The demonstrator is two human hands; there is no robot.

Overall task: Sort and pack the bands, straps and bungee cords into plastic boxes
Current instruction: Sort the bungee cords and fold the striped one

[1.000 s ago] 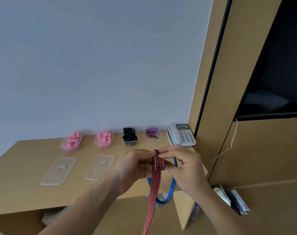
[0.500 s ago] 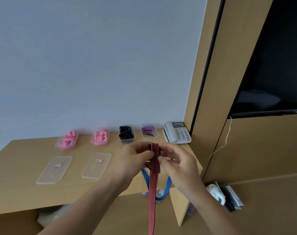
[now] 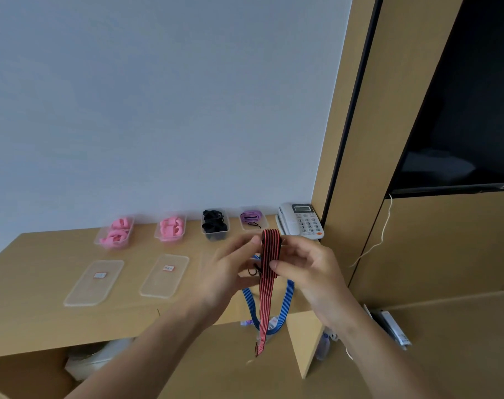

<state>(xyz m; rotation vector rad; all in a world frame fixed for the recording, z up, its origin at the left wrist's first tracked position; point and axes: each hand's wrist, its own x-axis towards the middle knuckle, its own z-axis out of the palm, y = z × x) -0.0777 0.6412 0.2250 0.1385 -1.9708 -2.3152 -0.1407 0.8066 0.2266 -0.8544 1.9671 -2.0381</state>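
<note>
Both hands raised over the desk (image 3: pixel 43 283), working one red-and-black striped strap (image 3: pixel 269 272). My left hand (image 3: pixel 230 279) pinches its folded top from the left, thumb tip on the band; my right hand (image 3: pixel 308 272) closes its grip from the right, thumb laid across the front. Lower fingers of both hands hidden behind the strap and palms. Loose end hangs below the desk edge; something small at its tip, blurred. A blue striped cord (image 3: pixel 288 295) loops down behind it, top hidden by my hands. A black hook (image 3: pixel 253 272) shows between the palms; which band it belongs to, cannot tell.

Back row by the wall: two boxes of pink bands (image 3: pixel 115 233) (image 3: pixel 171 227), a box of black straps (image 3: pixel 214 224), a box with a purple band (image 3: pixel 252 218), a white telephone (image 3: pixel 301 221). Two clear lids (image 3: pixel 93 283) (image 3: pixel 164 276) flat in front; labels unreadable
</note>
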